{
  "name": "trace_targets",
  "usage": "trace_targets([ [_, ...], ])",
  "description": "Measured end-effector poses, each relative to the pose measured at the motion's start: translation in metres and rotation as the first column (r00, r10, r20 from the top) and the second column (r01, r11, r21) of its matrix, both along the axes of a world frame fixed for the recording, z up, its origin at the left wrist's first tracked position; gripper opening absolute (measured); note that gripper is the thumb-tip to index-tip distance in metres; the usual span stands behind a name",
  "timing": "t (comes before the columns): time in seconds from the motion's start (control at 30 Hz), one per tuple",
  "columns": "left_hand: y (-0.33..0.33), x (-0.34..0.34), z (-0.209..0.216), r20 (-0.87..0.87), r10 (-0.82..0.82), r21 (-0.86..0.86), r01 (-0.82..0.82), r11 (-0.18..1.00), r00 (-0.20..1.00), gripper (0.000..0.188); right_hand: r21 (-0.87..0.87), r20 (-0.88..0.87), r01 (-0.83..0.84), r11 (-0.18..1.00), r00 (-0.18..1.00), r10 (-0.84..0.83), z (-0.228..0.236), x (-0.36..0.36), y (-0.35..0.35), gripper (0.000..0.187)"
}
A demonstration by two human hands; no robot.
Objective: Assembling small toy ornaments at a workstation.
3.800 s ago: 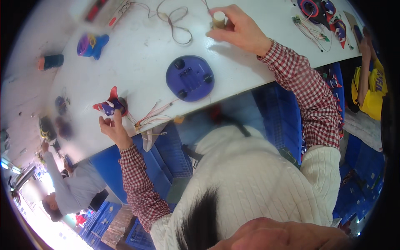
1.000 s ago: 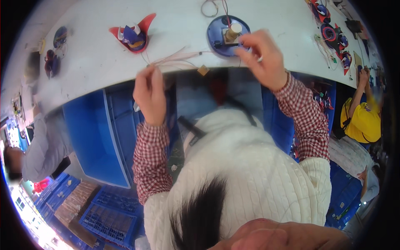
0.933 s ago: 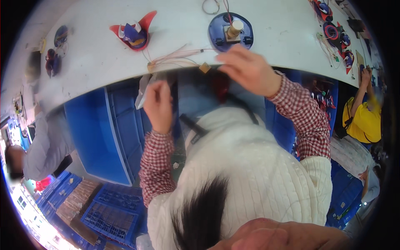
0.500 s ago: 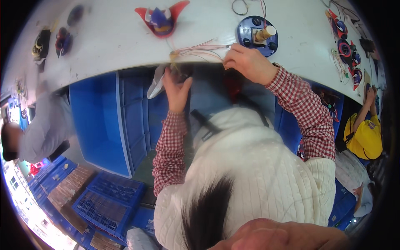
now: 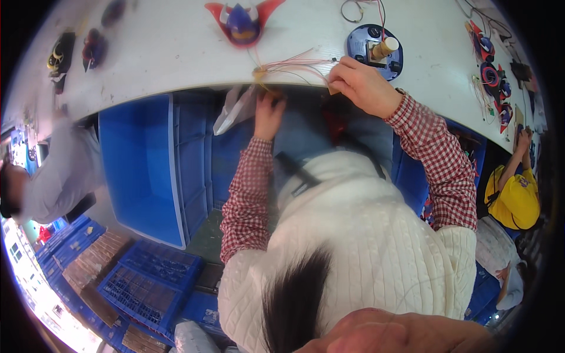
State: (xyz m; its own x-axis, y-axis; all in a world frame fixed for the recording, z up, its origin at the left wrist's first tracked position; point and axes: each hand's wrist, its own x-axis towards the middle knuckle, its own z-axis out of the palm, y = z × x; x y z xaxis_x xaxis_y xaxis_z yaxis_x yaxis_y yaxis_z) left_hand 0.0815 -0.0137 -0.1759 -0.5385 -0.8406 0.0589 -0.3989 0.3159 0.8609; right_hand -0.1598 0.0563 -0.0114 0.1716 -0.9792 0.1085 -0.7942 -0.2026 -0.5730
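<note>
A bundle of thin red and pale wires [image 5: 288, 63] lies along the near edge of the white table, gathered at a yellowish tie at its left end. My right hand [image 5: 365, 87] is closed in a pinch at the bundle's right end; a small brown piece [image 5: 333, 90] shows under its fingers. Below the table edge, my left hand [image 5: 269, 117] has bent fingers, close to the tied end; what they hold, if anything, is blurred. A whitish plastic bag [image 5: 234, 112] hangs beside it. Behind the wires sits a blue-and-red winged toy part [image 5: 242, 26], joined to them by thin leads.
A round blue base with a gold-and-white post [image 5: 388, 47] stands beyond my right hand. A large blue crate [image 5: 138, 170] is at my left. More toy parts [image 5: 489, 73] lie at the table's right. One person in grey [image 5: 65, 170] is at left, another in yellow [image 5: 515, 197] at right.
My left hand has turned, its fingers now bent in toward the table edge. My right hand keeps its pinch by the wires. The whole view has shifted slightly.
</note>
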Motion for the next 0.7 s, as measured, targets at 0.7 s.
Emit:
trace_targets([
  [0.7,0.069,0.048,0.123,-0.386,0.378,0.722,0.020,0.692,0.842,0.019,-0.362,-0.450,-0.255,0.897,0.890,0.072,-0.024,0.076,-0.106,0.010],
])
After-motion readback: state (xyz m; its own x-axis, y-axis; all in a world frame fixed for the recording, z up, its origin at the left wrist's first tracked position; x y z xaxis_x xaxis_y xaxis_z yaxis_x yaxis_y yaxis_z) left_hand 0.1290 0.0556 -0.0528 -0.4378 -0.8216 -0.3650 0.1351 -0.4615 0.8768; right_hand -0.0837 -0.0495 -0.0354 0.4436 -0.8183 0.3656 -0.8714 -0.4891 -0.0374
